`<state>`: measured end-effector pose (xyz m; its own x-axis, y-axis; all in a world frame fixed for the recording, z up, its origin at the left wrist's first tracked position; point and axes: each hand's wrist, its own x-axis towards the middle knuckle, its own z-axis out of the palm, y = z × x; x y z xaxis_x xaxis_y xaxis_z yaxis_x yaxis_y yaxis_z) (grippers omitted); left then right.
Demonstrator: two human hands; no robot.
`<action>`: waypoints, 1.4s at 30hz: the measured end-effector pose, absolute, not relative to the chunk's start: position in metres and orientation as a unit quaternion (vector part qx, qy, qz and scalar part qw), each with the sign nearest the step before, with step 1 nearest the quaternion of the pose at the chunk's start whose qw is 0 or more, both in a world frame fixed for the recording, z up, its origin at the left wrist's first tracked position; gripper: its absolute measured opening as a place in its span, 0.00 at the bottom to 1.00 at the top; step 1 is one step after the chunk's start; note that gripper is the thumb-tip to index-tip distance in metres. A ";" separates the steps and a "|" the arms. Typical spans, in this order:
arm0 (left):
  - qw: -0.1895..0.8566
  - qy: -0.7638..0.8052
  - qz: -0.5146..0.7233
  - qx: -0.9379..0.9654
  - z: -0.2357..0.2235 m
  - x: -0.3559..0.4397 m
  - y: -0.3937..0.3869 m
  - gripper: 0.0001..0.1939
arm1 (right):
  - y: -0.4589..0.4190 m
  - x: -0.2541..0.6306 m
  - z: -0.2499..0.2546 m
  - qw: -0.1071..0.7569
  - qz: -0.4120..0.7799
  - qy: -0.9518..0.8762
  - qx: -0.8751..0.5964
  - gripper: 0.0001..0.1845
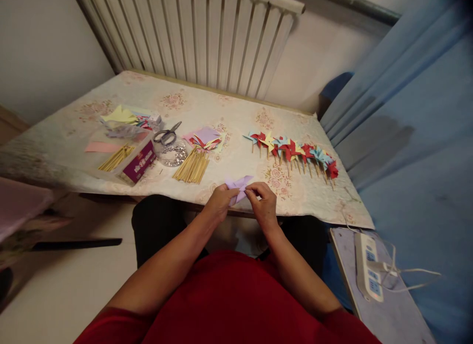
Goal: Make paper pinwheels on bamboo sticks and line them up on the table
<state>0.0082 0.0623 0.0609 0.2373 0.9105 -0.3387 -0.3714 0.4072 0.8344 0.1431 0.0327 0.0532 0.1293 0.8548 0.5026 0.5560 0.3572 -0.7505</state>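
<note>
A purple paper pinwheel (242, 183) with folded points is held up over the near edge of the table. My left hand (220, 202) grips it from the left, the thumb pressed on its middle. From the other side my right hand (263, 201) pinches close to its centre; whether a small pin is between those fingertips is too small to tell. Just beyond lie a bundle of thin wooden sticks (192, 166) and a stack of coloured paper pieces (207, 138).
Finished pinwheels on sticks (291, 151) lie in a row at the right. On the left are scissors (166, 135), a round tub of small metallic pieces (173, 154) and a clear plastic box (137, 162) with sticks. A power strip (368, 267) rests on a side surface.
</note>
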 end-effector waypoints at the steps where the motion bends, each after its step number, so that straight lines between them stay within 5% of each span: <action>1: 0.720 0.428 0.445 0.316 0.061 0.008 0.062 0.04 | 0.033 0.143 0.053 0.513 0.142 -0.646 -0.547 0.04; 42: 0.726 0.419 0.445 0.315 0.061 0.005 0.062 0.06 | 0.029 0.139 0.050 0.408 0.040 -0.711 -0.572 0.10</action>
